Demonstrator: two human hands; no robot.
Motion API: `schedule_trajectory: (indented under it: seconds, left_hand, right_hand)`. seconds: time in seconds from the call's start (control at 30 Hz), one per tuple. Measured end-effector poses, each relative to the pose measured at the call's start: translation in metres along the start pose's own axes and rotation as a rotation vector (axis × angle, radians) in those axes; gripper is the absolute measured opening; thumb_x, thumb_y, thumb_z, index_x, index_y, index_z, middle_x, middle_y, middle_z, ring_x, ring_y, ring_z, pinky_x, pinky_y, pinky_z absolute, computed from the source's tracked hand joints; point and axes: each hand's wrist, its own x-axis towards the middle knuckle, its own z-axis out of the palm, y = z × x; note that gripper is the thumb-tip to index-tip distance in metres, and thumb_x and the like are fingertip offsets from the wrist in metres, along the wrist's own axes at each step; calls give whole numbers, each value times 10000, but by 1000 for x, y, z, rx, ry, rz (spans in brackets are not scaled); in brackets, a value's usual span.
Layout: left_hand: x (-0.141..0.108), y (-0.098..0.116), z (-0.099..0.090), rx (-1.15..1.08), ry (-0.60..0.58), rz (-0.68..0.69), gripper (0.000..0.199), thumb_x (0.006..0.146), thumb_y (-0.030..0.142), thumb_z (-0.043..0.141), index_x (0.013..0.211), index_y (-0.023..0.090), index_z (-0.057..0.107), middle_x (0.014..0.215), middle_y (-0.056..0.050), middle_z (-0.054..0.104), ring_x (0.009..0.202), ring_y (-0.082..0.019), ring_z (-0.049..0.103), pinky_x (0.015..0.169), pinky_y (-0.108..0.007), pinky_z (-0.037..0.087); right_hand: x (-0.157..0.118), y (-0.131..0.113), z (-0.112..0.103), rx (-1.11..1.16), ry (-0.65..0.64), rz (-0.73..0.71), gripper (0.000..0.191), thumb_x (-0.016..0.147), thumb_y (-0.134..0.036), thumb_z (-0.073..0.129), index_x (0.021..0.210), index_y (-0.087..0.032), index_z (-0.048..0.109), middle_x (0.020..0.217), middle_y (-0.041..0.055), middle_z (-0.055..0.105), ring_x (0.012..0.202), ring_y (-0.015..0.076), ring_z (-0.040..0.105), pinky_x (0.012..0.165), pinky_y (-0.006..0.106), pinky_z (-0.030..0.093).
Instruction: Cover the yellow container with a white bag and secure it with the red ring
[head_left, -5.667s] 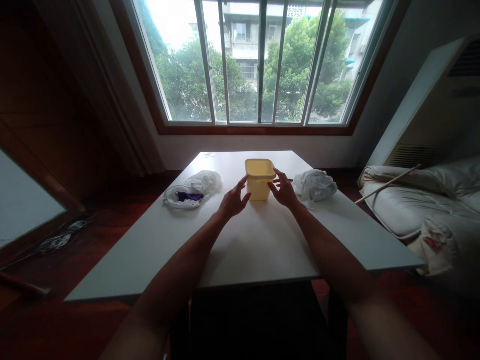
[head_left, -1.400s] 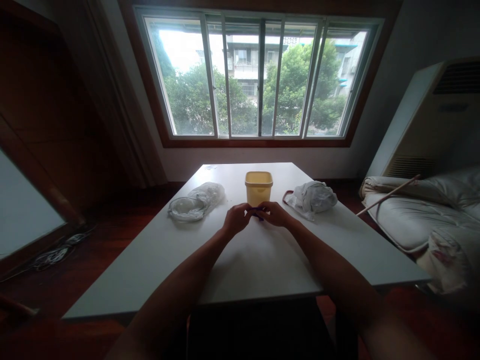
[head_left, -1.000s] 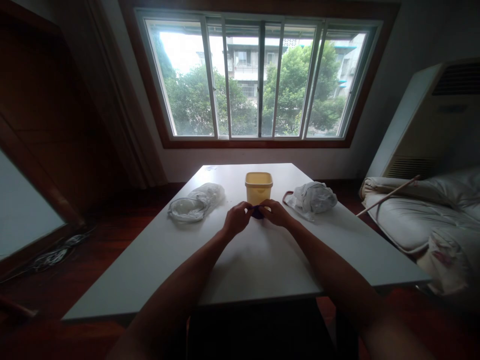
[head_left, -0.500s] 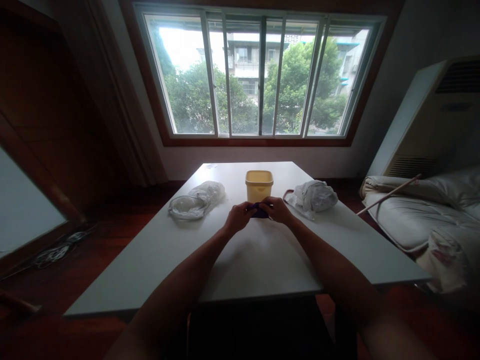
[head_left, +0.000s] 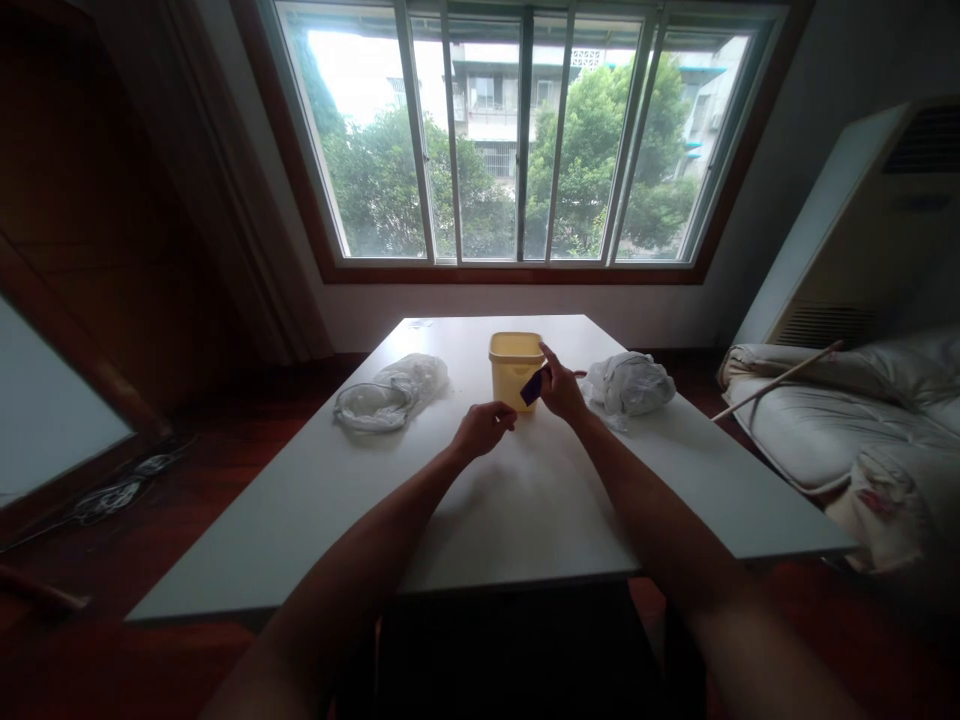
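My right hand grips a small dark purple item, perhaps folded cloth, at the front right of a yellow plastic tub. Its index finger points up beside the tub's rim. In front of the tub, slightly to the left, my left hand has its fingers curled together with nothing visible in them. The tub stands upright and open-topped; what lies inside cannot be seen. A crumpled translucent plastic bag lies left of the tub. On the right sits a fuller, bunched white plastic bag.
All this rests on a white table below a wide window. To the right, a cushioned seat with a thin stick lies close to the table. Coiled cables are on the left floor.
My left hand has let go of the purple item. My right hand has lifted it up and to the right, beside the tub. The view has tilted slightly.
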Motion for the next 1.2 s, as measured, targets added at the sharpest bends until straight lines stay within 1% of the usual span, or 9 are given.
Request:
schedule_trajectory:
  seconds: [0.13, 0.23, 0.4, 0.5, 0.63, 0.77, 0.93, 1.07, 1.2]
  left_hand:
    - [1, 3, -4, 51, 51, 0, 198, 889, 356, 621, 917, 186, 718, 806, -26, 757, 646, -135, 655, 679, -273, 532]
    - [3, 3, -12, 103, 183, 7, 261, 877, 387, 656, 1062, 205, 684, 918, -35, 749, 677, -132, 648, 699, -285, 538]
    - [8, -23, -25, 178, 380, 32, 897, 737, 528, 791, 1464, 190, 388, 1317, -172, 602, 1066, -273, 648, 845, -424, 563]
    - [10, -44, -27, 241, 334, 52, 1222, 650, 633, 814, 1568, 164, 157, 1496, -265, 422, 1334, -398, 492, 1011, -562, 485]
    - [13, -58, -29, 298, 250, 197, 1424, 559, 733, 811, 1591, 183, -2, 1591, -289, 242, 1473, -467, 272, 1139, -635, 334]
    - [18, -57, -34, 324, 237, 366, 1509, 542, 760, 802, 1574, 207, -150, 1590, -284, 220, 1478, -465, 254, 1152, -627, 325]
    - [21, -58, -43, 411, 286, 474, 1426, 603, 696, 814, 1581, 193, -94, 1542, -256, 294, 1438, -437, 326, 1135, -592, 371]
    - [22, -55, -42, 468, 317, 476, 1389, 613, 668, 820, 1589, 184, -41, 1527, -241, 325, 1403, -427, 366, 1127, -569, 381]
    - [21, -46, -39, 542, 299, 424, 1380, 616, 653, 820, 1595, 163, -20, 1573, -245, 290, 1400, -443, 352, 1130, -573, 350]
  right_hand:
    - [6, 3, 1, -103, -22, -15, 433, 900, -201, 407, 1294, -187, 587, 1005, 121, 722, 810, 247, 650, 773, 358, 518]
    - [5, 2, -4, -108, -1, -65, 356, 867, -210, 478, 1194, -191, 617, 989, 105, 721, 820, 238, 658, 751, 328, 515]
    - [-5, 5, -17, -1, -62, -89, 215, 819, -209, 517, 1005, -202, 625, 855, 49, 686, 696, 182, 609, 718, 305, 496]
    - [-12, 7, -22, 93, -143, -51, 109, 805, -241, 551, 898, -208, 597, 805, 28, 654, 650, 154, 561, 691, 293, 489]
    - [-16, 3, -25, 204, -239, -10, 87, 773, -257, 581, 838, -202, 564, 762, 18, 617, 647, 145, 547, 625, 267, 477]
    - [-20, 1, -22, 344, -364, 12, 127, 748, -274, 588, 842, -197, 551, 702, -11, 571, 601, 133, 548, 537, 237, 439]
    - [-23, 5, -18, 348, -437, 17, 175, 747, -250, 587, 910, -188, 598, 705, -10, 590, 587, 129, 570, 530, 234, 453]
    - [-19, 7, -24, 304, -388, 5, 388, 759, -238, 604, 1141, -181, 645, 864, 40, 682, 684, 146, 626, 597, 244, 507]
    - [-14, 18, -31, 246, -287, 161, 548, 741, -209, 661, 1283, -157, 597, 830, 54, 733, 697, 174, 658, 663, 291, 549]
